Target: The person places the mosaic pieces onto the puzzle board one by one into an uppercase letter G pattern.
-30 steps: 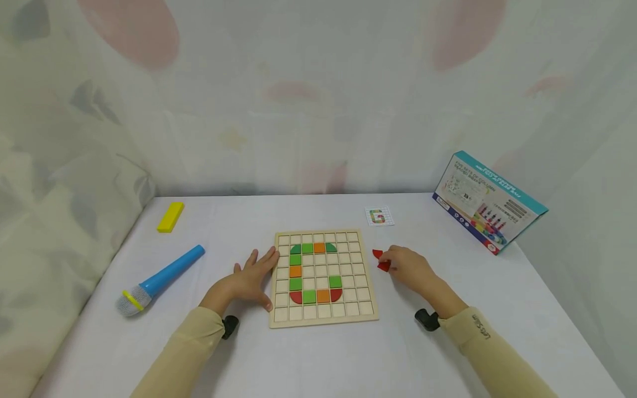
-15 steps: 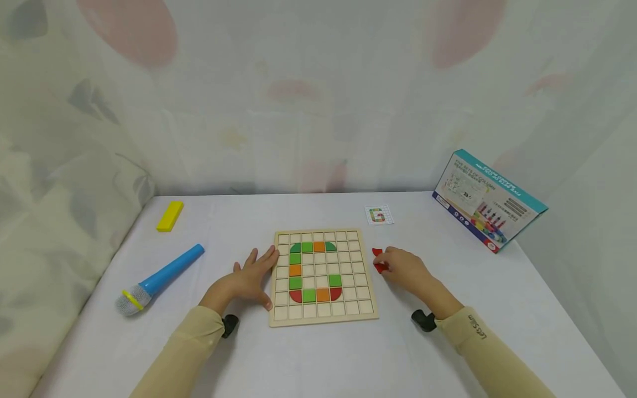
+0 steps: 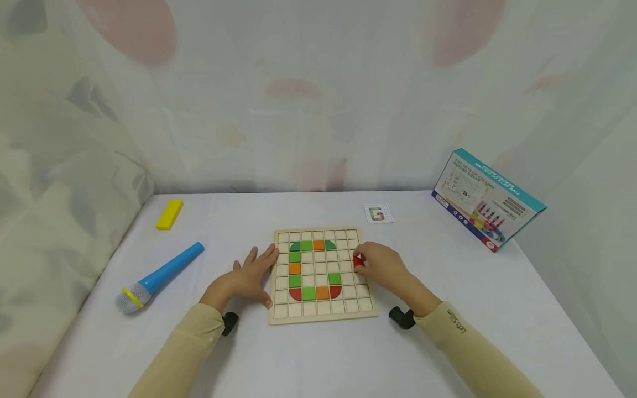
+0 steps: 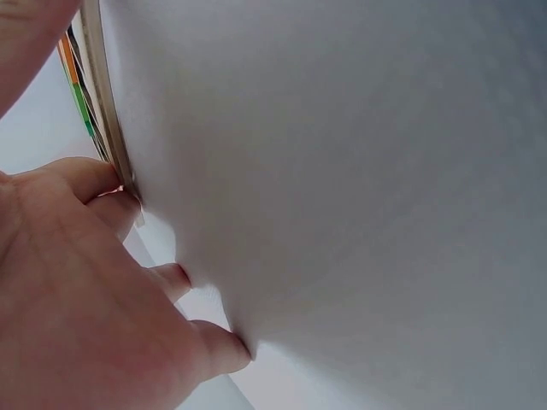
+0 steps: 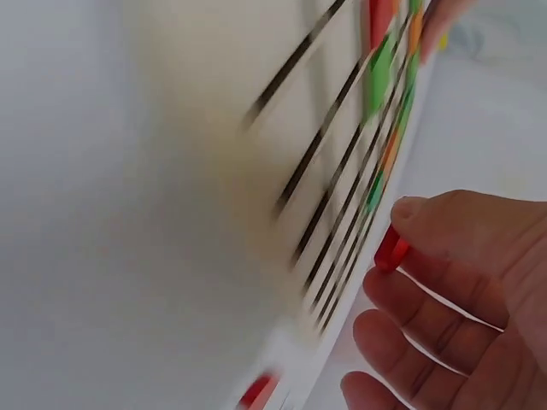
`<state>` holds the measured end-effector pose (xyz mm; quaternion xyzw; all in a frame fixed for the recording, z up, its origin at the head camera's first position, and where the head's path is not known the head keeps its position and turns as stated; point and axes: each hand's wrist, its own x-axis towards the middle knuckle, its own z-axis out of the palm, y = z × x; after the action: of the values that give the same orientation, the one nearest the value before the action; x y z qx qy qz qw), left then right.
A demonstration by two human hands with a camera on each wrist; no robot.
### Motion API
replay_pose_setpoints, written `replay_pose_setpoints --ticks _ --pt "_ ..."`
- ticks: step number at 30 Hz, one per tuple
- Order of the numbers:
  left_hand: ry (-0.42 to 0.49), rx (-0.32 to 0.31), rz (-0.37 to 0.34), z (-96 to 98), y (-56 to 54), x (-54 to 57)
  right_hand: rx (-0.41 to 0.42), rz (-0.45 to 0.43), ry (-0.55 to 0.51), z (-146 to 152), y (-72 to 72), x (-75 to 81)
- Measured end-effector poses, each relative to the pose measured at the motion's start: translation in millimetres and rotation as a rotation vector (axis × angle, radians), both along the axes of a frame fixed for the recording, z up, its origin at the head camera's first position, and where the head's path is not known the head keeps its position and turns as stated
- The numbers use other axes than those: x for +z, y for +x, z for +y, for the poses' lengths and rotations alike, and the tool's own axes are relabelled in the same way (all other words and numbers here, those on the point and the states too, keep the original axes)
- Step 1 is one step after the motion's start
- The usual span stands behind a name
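Note:
A wooden grid board lies mid-table, with green, orange and red tiles set in a G-like outline. My left hand rests with spread fingers along its left edge; in the left wrist view two fingertips meet the board's side. Over the right edge of the board, my right hand pinches a small red tile between thumb and forefinger, its other fingers loosely bent. Another red tile lies on the table in the right wrist view; the right hand hides it in the head view.
A small pattern card with a coloured G lies behind the board. At the back right stands a printed box. To the left are a blue toy microphone and a yellow block.
My right hand has picked up one red tile from the table and carried it left to the board's right edge. My left hand has stayed in place.

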<state>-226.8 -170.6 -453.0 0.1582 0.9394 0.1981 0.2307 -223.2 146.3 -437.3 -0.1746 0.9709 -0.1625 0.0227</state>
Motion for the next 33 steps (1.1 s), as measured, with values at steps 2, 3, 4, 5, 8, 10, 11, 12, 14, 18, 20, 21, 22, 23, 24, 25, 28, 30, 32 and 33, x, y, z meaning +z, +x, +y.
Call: replay_pose_setpoints --ticks 2,3,4,5,8,10,11,12,14,18,20,21,22,23,24,25,28,30,32,33 --pt "0.006 -0.003 0.001 -0.3 0.3 0.8 0.026 -0.003 0.006 -13 -0.7 0.0" --pt "0.012 -0.005 0.002 -0.3 0.3 1.0 0.039 -0.007 0.008 -19 -1.3 -0.2" --pt "0.012 -0.004 0.002 -0.8 0.2 0.3 0.053 -0.015 0.013 -25 -2.5 -0.9" --pt "0.014 -0.004 0.002 -1.2 -0.1 -0.2 0.064 -0.022 0.021 -30 -3.6 -1.6" --pt "0.016 0.001 0.003 -1.5 -1.0 -2.2 0.072 -0.032 0.039 -41 -6.5 -4.0" --pt "0.019 0.001 0.0 -1.2 -1.3 -2.8 0.067 -0.034 0.055 -45 -7.6 -4.7" --pt "0.019 0.001 -0.001 -1.2 -1.5 -3.2 0.063 -0.035 0.063 -47 -8.0 -5.2" --pt "0.016 0.001 -0.001 -1.2 -1.9 -4.1 0.059 -0.038 0.066 -48 -8.4 -5.4" --pt "0.018 -0.002 0.0 -1.6 -2.2 -4.5 0.057 -0.046 0.072 -49 -9.3 -5.9" --pt "0.017 0.0 0.002 -1.5 -2.0 -3.7 0.059 -0.055 0.073 -51 -11.5 -9.0" --pt "0.015 0.0 0.004 -0.7 -1.7 -1.2 0.058 -0.051 0.075 -52 -12.3 -8.9" --pt "0.011 0.001 0.005 -0.4 -1.6 -0.4 0.058 -0.052 0.072 -52 -12.4 -8.8" --pt "0.011 0.0 0.006 -0.2 -1.5 0.2 0.059 -0.051 0.074 -52 -12.4 -8.5" --pt "0.011 -0.001 0.006 -0.2 -1.5 0.2 0.059 -0.053 0.073 -53 -12.2 -8.0" --pt "0.006 0.0 0.004 -0.2 -1.5 -0.1 0.057 -0.054 0.073 -53 -11.9 -7.5" --pt "0.005 0.0 0.006 -0.2 -1.7 -0.4 0.055 -0.054 0.074 -53 -11.5 -7.2" --pt "0.003 0.005 0.0 -0.2 -2.3 -1.4 0.048 -0.057 0.067 -55 -10.7 -6.6" --pt "0.001 0.009 -0.006 -0.3 -2.8 -2.6 0.045 -0.057 0.064 -55 -10.2 -6.4" --pt "0.002 0.01 -0.008 -0.4 -3.2 -3.9 0.041 -0.058 0.054 -54 -9.6 -5.6" --pt "0.004 0.009 -0.008 -0.6 -3.4 -4.5 0.036 -0.058 0.048 -53 -9.4 -5.1"
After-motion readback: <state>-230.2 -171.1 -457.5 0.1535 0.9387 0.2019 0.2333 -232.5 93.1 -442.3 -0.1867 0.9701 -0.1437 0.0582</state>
